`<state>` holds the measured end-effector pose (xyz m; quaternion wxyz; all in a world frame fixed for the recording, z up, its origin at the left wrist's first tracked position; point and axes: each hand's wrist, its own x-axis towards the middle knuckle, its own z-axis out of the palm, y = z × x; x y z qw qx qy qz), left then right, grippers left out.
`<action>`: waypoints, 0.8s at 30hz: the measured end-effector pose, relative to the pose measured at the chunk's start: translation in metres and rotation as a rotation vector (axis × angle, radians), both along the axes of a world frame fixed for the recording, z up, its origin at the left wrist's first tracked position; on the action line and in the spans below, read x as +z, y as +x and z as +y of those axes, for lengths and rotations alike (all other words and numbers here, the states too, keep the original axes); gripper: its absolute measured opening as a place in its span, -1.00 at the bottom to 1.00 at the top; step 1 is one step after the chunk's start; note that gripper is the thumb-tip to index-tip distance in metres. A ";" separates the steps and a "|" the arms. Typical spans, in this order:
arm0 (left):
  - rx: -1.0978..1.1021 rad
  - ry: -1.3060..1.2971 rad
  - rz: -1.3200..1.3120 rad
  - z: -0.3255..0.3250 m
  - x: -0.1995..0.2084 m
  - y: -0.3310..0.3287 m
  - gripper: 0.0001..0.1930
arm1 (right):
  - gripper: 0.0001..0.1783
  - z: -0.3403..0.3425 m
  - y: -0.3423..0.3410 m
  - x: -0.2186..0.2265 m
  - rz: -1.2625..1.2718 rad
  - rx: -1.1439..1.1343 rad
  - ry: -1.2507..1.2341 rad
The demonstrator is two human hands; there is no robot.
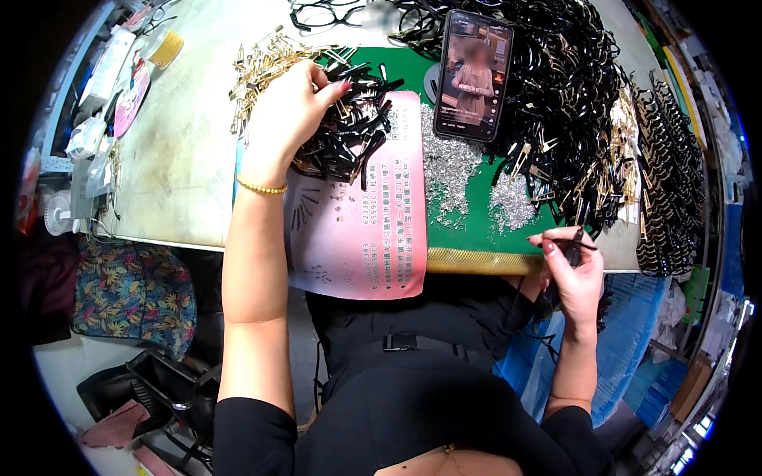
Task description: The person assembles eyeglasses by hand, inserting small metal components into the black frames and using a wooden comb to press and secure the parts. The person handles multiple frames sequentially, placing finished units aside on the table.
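My left hand (290, 111) reaches over a heap of loose eyeglass temples, with gold metal ends (258, 75) on its left and black arms (341, 135) under and beside it. Its fingers are bent towards the thumb; what lies between them is hidden. At the table's front edge on the right, my right hand (575, 274) is closed around a slim black object (573, 252), whose kind I cannot make out. Its thumb and forefinger come close together near the small pile of silver screw-like parts (512, 202).
A pink printed sheet (405, 270) overhangs the edge of a green mat (456, 238). A phone (475, 75) stands at the back, beside a large heap of black eyeglass parts (556, 95). More silver bits (448, 174) lie mid-mat. Black frames (667, 174) are stacked far right.
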<state>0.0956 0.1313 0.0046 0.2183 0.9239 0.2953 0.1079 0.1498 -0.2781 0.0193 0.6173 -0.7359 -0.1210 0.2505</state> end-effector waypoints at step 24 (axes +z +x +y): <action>-0.345 -1.165 -0.199 -0.195 0.003 -0.098 -0.77 | -0.86 0.044 -0.029 0.022 0.160 0.083 0.225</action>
